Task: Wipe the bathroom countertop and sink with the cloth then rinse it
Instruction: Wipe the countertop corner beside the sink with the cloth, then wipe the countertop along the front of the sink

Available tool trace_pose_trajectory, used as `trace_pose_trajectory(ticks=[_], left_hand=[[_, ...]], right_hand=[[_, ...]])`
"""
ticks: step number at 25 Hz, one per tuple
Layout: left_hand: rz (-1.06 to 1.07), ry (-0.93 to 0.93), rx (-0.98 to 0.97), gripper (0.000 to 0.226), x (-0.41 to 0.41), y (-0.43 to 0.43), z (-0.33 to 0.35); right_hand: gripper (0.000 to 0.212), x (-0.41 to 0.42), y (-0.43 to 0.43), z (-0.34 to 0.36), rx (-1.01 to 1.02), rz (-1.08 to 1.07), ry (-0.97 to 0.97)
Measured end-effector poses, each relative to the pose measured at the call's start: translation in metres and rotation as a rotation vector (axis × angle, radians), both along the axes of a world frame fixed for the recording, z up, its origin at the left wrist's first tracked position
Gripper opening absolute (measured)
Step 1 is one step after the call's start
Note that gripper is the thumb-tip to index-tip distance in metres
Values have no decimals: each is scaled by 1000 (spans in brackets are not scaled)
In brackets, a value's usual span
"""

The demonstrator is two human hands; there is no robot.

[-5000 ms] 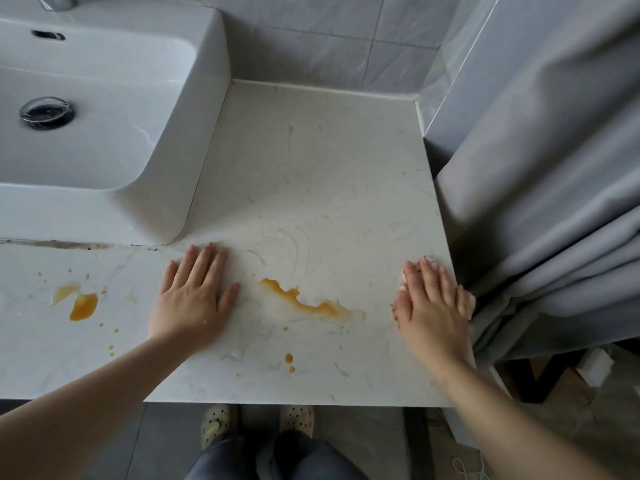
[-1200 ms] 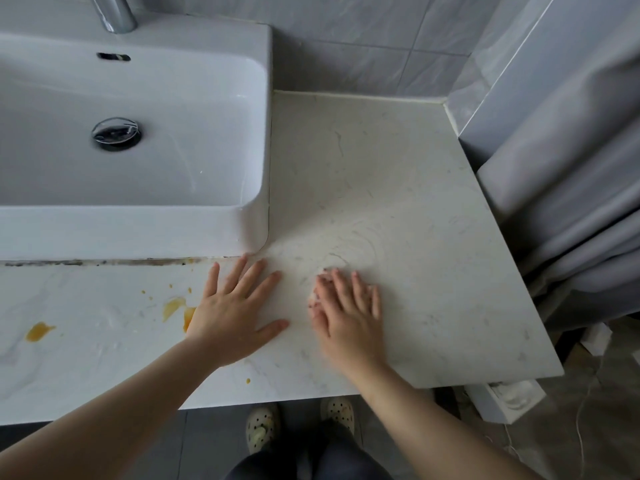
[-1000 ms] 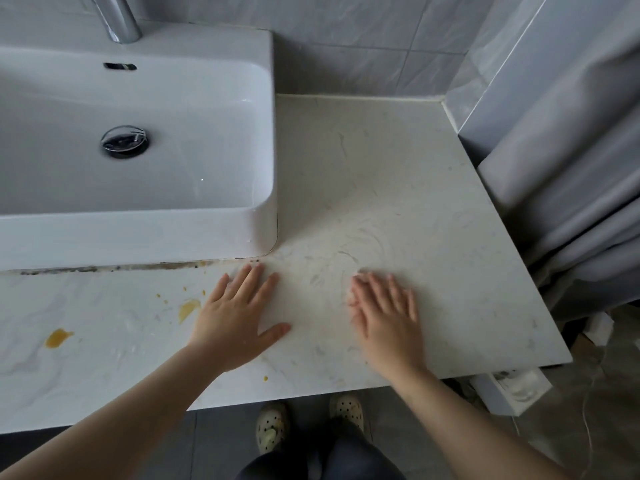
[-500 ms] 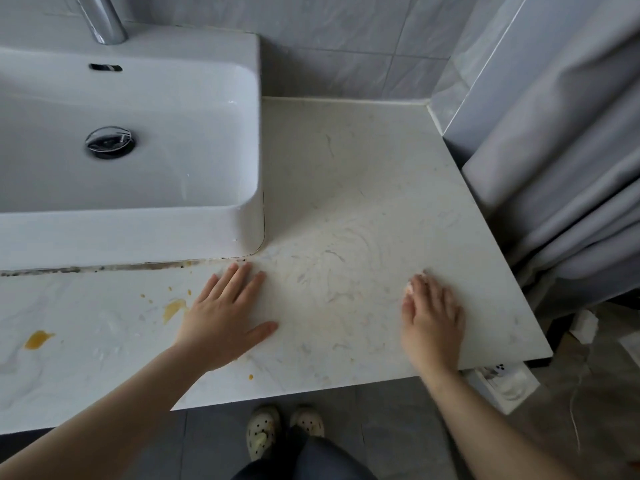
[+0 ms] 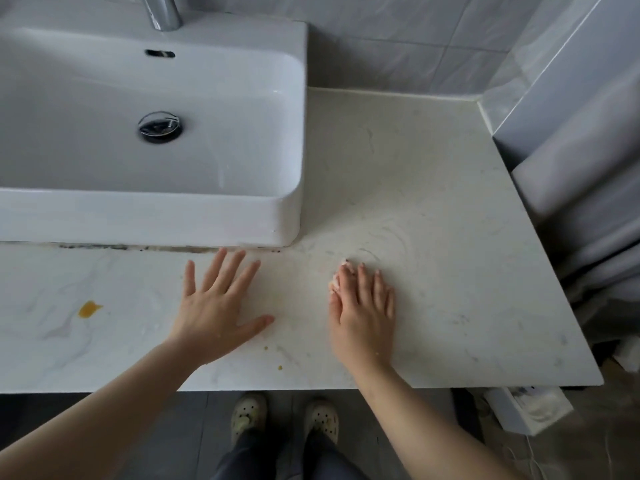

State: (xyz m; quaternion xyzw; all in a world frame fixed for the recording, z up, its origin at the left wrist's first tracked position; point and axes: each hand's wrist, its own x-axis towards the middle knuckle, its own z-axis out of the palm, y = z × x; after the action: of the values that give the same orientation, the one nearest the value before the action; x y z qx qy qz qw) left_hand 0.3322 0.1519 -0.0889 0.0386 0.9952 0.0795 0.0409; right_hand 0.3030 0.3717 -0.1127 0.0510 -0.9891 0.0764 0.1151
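Note:
My right hand [image 5: 363, 306] presses flat on a small pale cloth [image 5: 335, 280], of which only a sliver shows by the forefinger, on the cream marble countertop [image 5: 433, 202]. My left hand [image 5: 218, 306] lies flat with fingers spread on the counter, just in front of the sink's right corner. The white rectangular sink [image 5: 242, 220] stands at the upper left, with a chrome drain [image 5: 160, 127] and a tap base [image 5: 164, 10]. An orange stain [image 5: 88, 309] sits left of my left hand, and small orange specks [image 5: 278, 367] lie near the front edge.
A grey curtain [image 5: 588, 150] hangs along the counter's right edge. Grey tiled wall [image 5: 398, 39] backs the counter. A white box [image 5: 530, 407] sits on the floor under the right front corner. My feet in light shoes [image 5: 249, 414] stand below the front edge.
My right hand with the cloth slid from the counter's right edge back left toward the middle. The large orange spill seen five seconds ago is gone. My left hand stayed pressed in place.

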Motion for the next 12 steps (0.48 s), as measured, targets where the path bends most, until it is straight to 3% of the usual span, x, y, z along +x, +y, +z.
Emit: trace_pose_trajectory(ticks=[6,10,12], left_hand=[[12,-27,-5,107,12,-68,-2],[-77,-11,-53,101,8,-104,-8],[-138,-21,-85,88,7,-119,-6]], right_hand=[[44,8,-54,-3,-72,330,21],[22,6,-53,2,-106,57,101],[19,-5,-66,19,-295,-134,45]])
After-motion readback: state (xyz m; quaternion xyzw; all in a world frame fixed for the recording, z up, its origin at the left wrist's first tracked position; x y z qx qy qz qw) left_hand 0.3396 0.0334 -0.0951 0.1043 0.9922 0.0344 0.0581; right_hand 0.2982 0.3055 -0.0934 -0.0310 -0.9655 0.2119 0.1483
